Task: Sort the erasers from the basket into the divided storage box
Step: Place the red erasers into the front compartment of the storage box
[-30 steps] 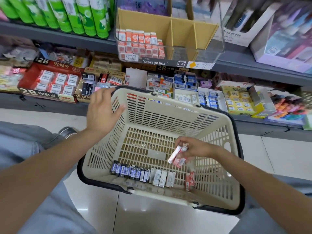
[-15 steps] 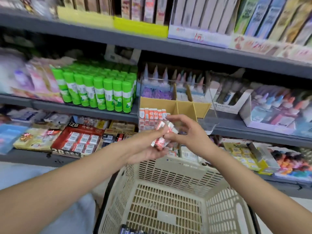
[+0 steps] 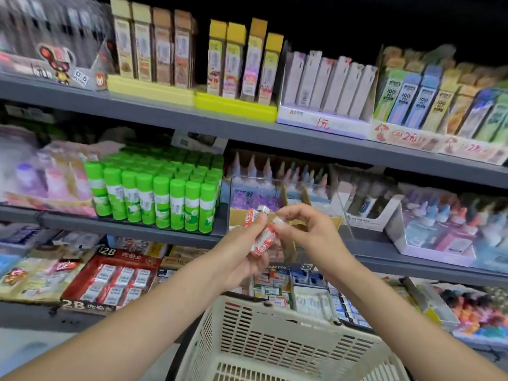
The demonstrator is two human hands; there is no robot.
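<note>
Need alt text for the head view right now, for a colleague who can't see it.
Both hands are raised in front of the clear divided storage box on a shop shelf: the left hand grips red-and-white erasers and the right hand pinches the end of one. The cream basket sits below, and green glue sticks stand on the shelf to the left.

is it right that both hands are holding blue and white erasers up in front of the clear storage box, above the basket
Not quite. The head view shows the erasers are red and white, not blue and white. The rest holds: the left hand and right hand both pinch them in front of the clear storage box, above the basket.
</note>
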